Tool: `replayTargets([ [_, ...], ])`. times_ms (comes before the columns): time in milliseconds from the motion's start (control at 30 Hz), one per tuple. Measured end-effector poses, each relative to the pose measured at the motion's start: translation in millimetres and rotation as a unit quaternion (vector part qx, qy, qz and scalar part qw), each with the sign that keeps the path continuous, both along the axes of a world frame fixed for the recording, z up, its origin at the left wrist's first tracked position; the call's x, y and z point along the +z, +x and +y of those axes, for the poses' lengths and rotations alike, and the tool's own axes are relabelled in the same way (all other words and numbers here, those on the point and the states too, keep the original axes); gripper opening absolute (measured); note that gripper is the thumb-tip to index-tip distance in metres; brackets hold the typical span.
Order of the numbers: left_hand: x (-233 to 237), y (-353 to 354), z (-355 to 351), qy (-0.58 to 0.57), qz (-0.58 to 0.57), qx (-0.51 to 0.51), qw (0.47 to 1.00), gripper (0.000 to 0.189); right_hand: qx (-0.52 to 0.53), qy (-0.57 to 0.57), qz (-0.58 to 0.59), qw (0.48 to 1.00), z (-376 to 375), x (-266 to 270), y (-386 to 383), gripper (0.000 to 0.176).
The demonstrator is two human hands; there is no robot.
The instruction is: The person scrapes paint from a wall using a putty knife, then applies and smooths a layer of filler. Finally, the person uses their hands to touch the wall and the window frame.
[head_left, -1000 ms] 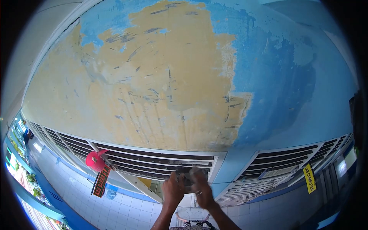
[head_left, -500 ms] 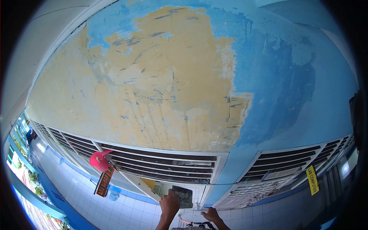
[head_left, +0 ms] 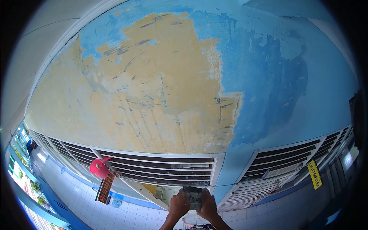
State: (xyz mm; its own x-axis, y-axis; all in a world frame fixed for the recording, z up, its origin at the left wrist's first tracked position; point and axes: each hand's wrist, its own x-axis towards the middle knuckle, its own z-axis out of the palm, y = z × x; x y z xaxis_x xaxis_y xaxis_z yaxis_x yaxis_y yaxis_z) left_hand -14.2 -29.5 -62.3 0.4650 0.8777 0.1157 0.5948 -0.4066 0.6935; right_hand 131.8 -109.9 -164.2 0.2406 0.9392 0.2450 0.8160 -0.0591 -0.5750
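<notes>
A dark, flat rectangular piece (head_left: 193,196), smudged with pale marks, is held up low in the middle of the view, in front of the doorway. Its exact kind I cannot make out. My left hand (head_left: 179,204) is closed on its left edge, knuckles up. On the opposite edge my right hand (head_left: 207,206) is closed too, with its fingertips partly hidden. Above both hands rises the painted wall (head_left: 153,84), blue in places, with a large tan patch carrying dark scratches and scuffs. The piece appears apart from the wall.
White slatted vents (head_left: 161,165) run under the wall patch, with an open door leaf (head_left: 143,193) below. A pink-red round object (head_left: 99,168) and a hanging sign (head_left: 105,188) are at left. A yellow sign (head_left: 314,174) hangs at right. Pale floor tiles (head_left: 134,214) lie below.
My right hand has come up and left to take the piece's right edge. My left hand and the piece have shifted right. The view has turned slightly.
</notes>
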Motion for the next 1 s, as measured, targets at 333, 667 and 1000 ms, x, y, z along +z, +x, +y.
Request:
replayTargets([
  [333,5,5,9,0.059,-0.028,-0.012,0.998,0.022,0.061,-0.108,-0.041,0.991,-14,52,6,0.115],
  [667,74,23,-22,0.003,-0.189,-0.188,0.964,0.038,-0.047,0.168,0.334,0.926,-3,50,11,0.063],
  [1000,54,42,-5,-0.187,-0.432,-0.068,0.879,0.065,-0.168,0.436,0.437,0.768,5,163,38,0.051],
])
